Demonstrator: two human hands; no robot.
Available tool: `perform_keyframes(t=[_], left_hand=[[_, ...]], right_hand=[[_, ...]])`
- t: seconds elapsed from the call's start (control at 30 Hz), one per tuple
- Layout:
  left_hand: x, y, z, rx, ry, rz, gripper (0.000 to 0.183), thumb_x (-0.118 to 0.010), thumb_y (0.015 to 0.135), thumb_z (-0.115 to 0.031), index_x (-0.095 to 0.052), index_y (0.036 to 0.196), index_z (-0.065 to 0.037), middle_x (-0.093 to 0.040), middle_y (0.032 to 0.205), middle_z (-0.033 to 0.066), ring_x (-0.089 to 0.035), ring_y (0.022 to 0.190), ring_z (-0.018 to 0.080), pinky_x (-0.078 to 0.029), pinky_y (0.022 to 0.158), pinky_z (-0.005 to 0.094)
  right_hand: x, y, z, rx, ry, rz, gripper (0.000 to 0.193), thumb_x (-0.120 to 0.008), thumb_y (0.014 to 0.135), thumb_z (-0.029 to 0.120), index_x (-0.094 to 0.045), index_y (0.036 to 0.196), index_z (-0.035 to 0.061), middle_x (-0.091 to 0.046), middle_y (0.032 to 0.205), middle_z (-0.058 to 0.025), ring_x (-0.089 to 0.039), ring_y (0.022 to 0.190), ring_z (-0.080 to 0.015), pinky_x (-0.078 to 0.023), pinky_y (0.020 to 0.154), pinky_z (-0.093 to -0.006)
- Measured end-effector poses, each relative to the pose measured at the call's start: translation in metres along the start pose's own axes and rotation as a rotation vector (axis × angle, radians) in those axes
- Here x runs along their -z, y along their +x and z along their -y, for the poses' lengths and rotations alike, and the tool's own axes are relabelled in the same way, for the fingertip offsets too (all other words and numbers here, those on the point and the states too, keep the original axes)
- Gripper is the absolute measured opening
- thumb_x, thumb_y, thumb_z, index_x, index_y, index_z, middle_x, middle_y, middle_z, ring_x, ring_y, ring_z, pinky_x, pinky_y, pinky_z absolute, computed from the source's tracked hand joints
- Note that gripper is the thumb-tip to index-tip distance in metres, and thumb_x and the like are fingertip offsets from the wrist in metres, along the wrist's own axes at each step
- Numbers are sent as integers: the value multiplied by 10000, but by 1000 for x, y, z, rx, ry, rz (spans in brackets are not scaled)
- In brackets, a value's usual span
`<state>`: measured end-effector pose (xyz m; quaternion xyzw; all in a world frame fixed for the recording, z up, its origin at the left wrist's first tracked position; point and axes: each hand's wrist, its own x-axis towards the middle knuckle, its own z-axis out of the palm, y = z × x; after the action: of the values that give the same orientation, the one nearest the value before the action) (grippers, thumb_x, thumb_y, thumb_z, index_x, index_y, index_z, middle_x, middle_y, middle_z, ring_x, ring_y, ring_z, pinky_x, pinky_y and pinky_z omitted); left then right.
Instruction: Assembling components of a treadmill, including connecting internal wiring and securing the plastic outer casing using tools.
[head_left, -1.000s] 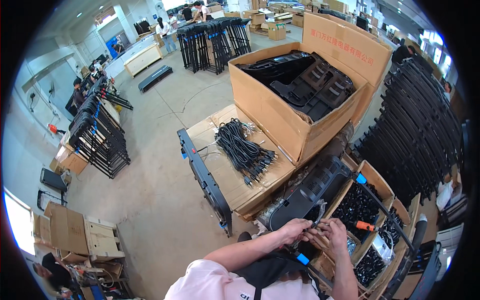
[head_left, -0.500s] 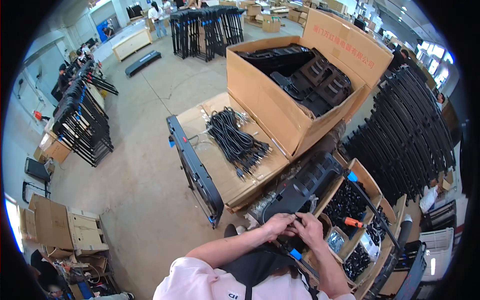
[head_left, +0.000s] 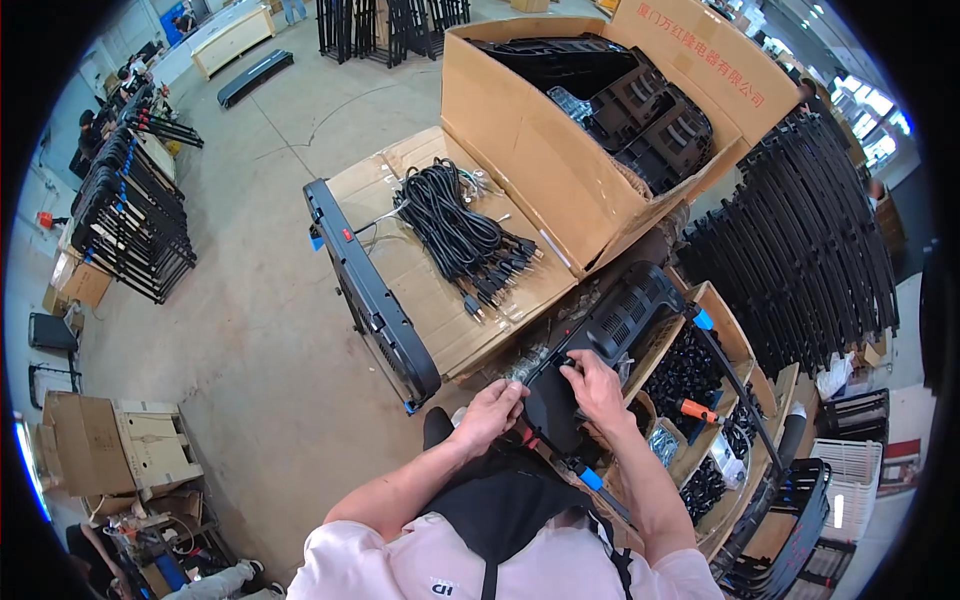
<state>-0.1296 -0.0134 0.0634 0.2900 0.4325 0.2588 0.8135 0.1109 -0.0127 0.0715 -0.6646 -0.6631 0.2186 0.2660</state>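
A long black plastic housing with vent slots [head_left: 622, 322] lies at a slant before me, its near end by my waist. My left hand [head_left: 492, 412] is closed in a pinch at the housing's left edge; what its fingertips hold, if anything, is too small to tell. On the housing's near part, the thumb and forefinger of my right hand [head_left: 598, 392] are pinched together at a small dark spot that I cannot make out. A black frame bar with a blue wrap [head_left: 592, 480] runs just below my hands.
To the right stands a divided wooden bin [head_left: 712, 292] of small black parts, with an orange-handled tool [head_left: 700, 411] on it. Black power cords [head_left: 455, 225] lie on cardboard ahead, beside a black panel [head_left: 375, 290]. Behind is an open carton [head_left: 530, 150] of black mouldings.
My hands, together before, have come apart: the left moved left to the housing's edge, the right moved up over the housing. The view has tilted lower.
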Motion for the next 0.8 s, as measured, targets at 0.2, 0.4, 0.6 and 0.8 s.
perform_keyframes(t=[0.2,0.4,0.6,0.8], left_hand=[[-1,7,11,-51,18,52,281,-527,1120,-283,-561,1243,-31,-541,836,1,-478,652,78,-426,581,241],[3,10,11,-20,99,92,281,-510,1114,-237,-557,1311,-44,-616,962,11,-548,752,82,-466,648,235],[4,14,3,-173,440,114,312,-511,1115,-243,-596,1345,-50,-629,993,21,-569,817,89,-498,712,252],[1,26,13,-170,383,76,324,-550,1110,-244,-606,1358,-42,-665,1039,37,-600,870,97,-513,749,263]], right_hand=[[-14,16,0,142,-109,85,291,-737,935,181,-657,1158,11,-685,940,-156,-703,855,-352,-561,747,-454],[-17,15,1,111,-113,35,295,-749,914,170,-703,1174,39,-681,934,-134,-697,834,-337,-560,736,-427],[-9,11,15,-12,-53,29,416,-784,867,160,-696,1258,50,-636,869,-113,-652,759,-295,-538,717,-403],[-3,1,6,-35,-108,84,457,-700,887,141,-657,1335,63,-624,906,-139,-654,812,-308,-536,766,-415]])
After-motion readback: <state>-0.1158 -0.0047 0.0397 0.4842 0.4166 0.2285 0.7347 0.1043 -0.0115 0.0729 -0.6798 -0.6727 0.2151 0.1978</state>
